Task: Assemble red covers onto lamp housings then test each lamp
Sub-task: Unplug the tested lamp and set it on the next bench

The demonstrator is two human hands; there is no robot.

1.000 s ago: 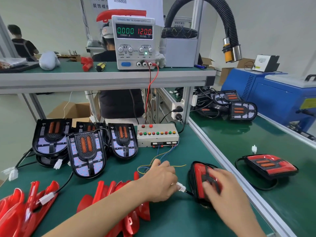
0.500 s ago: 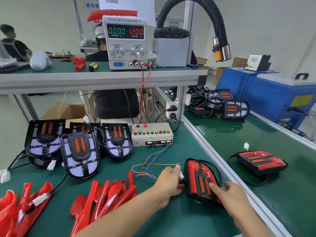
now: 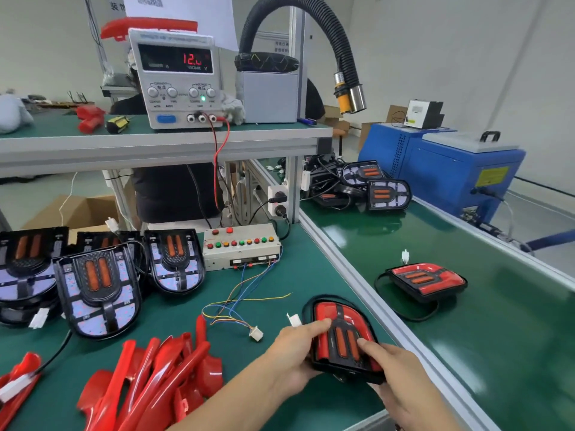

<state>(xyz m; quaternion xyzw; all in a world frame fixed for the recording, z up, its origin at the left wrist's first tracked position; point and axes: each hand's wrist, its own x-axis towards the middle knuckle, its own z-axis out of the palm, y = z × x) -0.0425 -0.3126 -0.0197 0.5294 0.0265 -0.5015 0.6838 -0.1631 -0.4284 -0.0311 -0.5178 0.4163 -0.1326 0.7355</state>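
Here both hands [image 3: 295, 353] [image 3: 401, 377] hold the glossy red-covered lamp [image 3: 342, 340].

Both bare forearms reach in from the lower edge and converge toward the right of centre. The left hand [image 3: 292, 353] comes from the lower left, palm turned inward, its fingers [image 3: 314, 326] stretched forward over the top of what it grips and the thumb tucked below. The right hand [image 3: 393, 371] enters from the lower right, back upward, its fingers [image 3: 368, 345] bent down and pressing, the wrist nearly straight
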